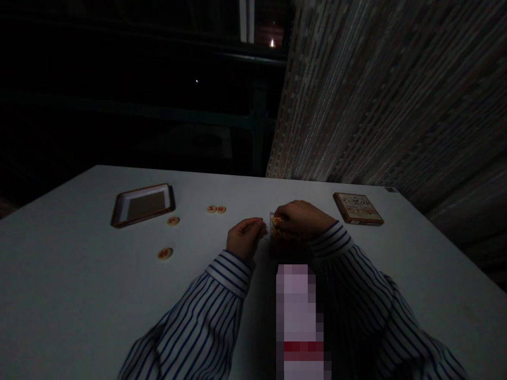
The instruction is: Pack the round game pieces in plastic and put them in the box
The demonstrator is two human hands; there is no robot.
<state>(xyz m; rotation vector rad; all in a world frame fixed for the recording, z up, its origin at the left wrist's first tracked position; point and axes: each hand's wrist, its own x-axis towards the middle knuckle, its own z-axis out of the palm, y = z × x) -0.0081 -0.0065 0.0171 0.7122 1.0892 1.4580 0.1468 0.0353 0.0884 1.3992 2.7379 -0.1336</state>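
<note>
My right hand (304, 215) is closed at the far end of a small tray (271, 232) of round xiangqi pieces, its fingertips against a xiangqi piece (277, 220) with a red character. Part of the tray lies in shadow under that hand. Just left of the tray, my left hand (243, 237) is closed in a pinch; what its fingers hold, if anything, is too dark to make out. Two touching xiangqi pieces (216, 209) lie beyond the left hand. Farther left are another piece (173, 221) and a nearer piece (165, 254).
An open, shallow box half (143, 205) lies at the back left of the white table (79, 295). The printed box lid (358, 208) lies at the right. A string curtain (336, 105) hangs behind the table's right side. The room is dim.
</note>
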